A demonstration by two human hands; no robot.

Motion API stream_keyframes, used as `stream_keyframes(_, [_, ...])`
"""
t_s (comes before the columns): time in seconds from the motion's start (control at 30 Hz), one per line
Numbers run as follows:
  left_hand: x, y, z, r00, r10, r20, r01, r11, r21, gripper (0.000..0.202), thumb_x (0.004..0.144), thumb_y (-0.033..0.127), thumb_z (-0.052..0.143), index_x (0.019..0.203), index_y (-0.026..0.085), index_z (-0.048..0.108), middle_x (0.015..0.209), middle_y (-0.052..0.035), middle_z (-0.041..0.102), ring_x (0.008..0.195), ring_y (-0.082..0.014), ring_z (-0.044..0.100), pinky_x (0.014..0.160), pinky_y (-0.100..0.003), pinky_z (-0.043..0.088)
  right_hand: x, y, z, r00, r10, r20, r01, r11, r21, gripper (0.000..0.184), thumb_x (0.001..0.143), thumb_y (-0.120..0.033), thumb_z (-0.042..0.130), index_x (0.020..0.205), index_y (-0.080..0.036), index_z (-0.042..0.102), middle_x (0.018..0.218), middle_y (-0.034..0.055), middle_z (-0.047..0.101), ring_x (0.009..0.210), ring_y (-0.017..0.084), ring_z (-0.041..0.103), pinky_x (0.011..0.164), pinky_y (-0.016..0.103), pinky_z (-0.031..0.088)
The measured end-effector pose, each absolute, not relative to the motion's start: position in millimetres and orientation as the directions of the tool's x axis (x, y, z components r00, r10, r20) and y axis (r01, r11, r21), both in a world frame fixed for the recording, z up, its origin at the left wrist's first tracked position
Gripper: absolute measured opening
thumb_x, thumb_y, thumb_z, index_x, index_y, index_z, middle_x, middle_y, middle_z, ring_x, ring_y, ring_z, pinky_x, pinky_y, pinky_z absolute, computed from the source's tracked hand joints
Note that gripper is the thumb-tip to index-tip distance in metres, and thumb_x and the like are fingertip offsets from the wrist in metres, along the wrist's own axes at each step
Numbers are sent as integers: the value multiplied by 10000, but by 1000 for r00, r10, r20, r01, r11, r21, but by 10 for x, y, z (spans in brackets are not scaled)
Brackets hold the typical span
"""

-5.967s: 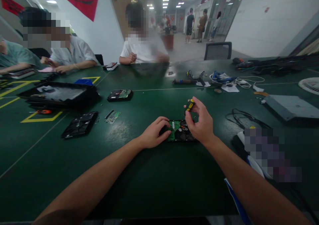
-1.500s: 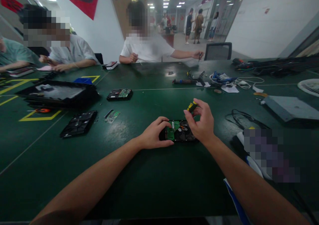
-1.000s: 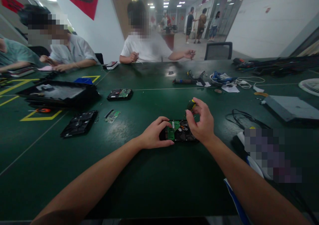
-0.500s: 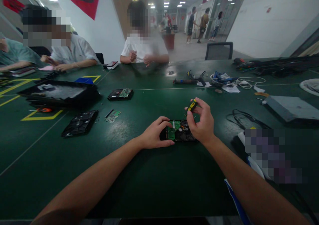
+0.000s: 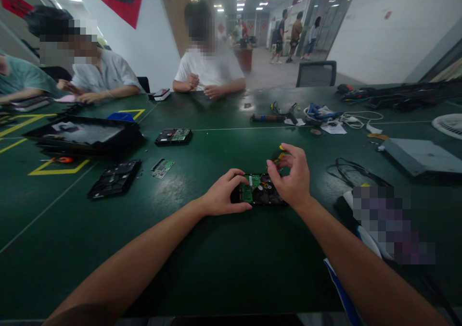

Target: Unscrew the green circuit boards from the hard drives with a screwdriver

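Note:
A black hard drive [image 5: 259, 194] with a green circuit board on top lies on the green table in front of me. My left hand [image 5: 224, 191] clasps its left end, fingers curled over the edge. My right hand [image 5: 293, 177] pinches the yellow and black handle of a small screwdriver [image 5: 278, 154], which stands upright over the drive's right part. The screwdriver's tip is hidden behind my fingers.
To the left lie a loose green circuit board [image 5: 162, 168], a black drive cover [image 5: 114, 179], another hard drive [image 5: 173, 136] and a black tray [image 5: 83, 134]. Cables [image 5: 352, 170] and a grey flat box [image 5: 420, 155] lie right. Two people sit across the table [image 5: 202, 249].
The screwdriver handle has turned in my right fingers over the drive. My left hand has stayed on the drive. The person opposite reached out to the right, then drew the arm back.

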State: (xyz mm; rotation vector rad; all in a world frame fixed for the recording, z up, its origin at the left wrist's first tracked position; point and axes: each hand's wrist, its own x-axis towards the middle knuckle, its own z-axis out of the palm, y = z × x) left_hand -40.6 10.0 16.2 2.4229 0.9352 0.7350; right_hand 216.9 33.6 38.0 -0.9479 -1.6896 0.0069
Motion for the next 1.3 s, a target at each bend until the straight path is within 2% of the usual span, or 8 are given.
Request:
stream_keyframes(0.07, [-406,101,160,631,709,315,478,-675,562,673,818,570,843,1356,280,563,1453,-133,484,1331,-349,546,1089,-557,535,2176,337,383,-43,577,816,578,680,-451,619,898,-239,726,1459,-303,471,1313,112,585,872,209,693,697,410,679])
stream_keyframes(0.23, [-401,100,160,634,706,316,474,-677,563,673,825,571,836,1358,267,559,1452,-140,480,1322,-343,551,1080,-538,545,2172,334,389,-68,583,810,569,689,-449,611,935,-199,654,1498,-305,439,1367,118,582,949,220,716,797,423,677])
stream_keyframes(0.43, [-401,96,141,628,707,326,476,-680,558,672,819,566,843,1351,262,567,1452,-141,479,1330,-342,547,1094,-532,538,2166,320,414,-38,568,822,571,688,-449,588,904,-220,713,1439,-298,482,1284,91,555,808,162,657,673,366,654])
stream_keyframes(0.63, [-397,89,161,628,712,313,488,-675,553,674,826,568,840,1362,270,561,1450,-139,480,1324,-344,549,1088,-546,544,2155,299,424,-74,597,799,552,691,-466,605,931,-189,634,1499,-305,460,1376,118,556,983,228,705,770,419,676])
stream_keyframes(0.77, [-399,93,167,634,706,315,485,-680,550,673,829,566,837,1364,265,561,1454,-140,475,1333,-343,544,1094,-540,540,2160,343,368,-19,607,794,546,672,-500,632,921,-219,681,1497,-294,434,1367,122,563,911,214,714,675,383,665])
stream_keyframes(0.9, [-402,96,159,631,709,315,483,-677,556,675,824,565,841,1368,281,562,1459,-134,476,1343,-353,539,1095,-552,537,2184,362,361,-18,592,806,571,668,-478,633,893,-260,746,1458,-294,462,1337,120,562,831,192,685,575,346,633])
stream_keyframes(1.1, [-404,96,161,631,713,305,489,-671,557,678,829,580,833,1373,278,565,1460,-139,476,1331,-346,549,1085,-541,546,2166,318,395,-81,604,793,557,687,-467,632,937,-209,650,1520,-305,425,1410,128,557,1011,244,713,753,406,679])
stream_keyframes(1.3, [-400,95,153,625,716,311,478,-666,573,679,813,569,845,1367,290,570,1461,-134,482,1340,-353,545,1095,-565,532,2163,357,345,-1,604,797,587,646,-488,655,900,-254,719,1490,-276,435,1299,114,593,831,201,679,680,403,655])
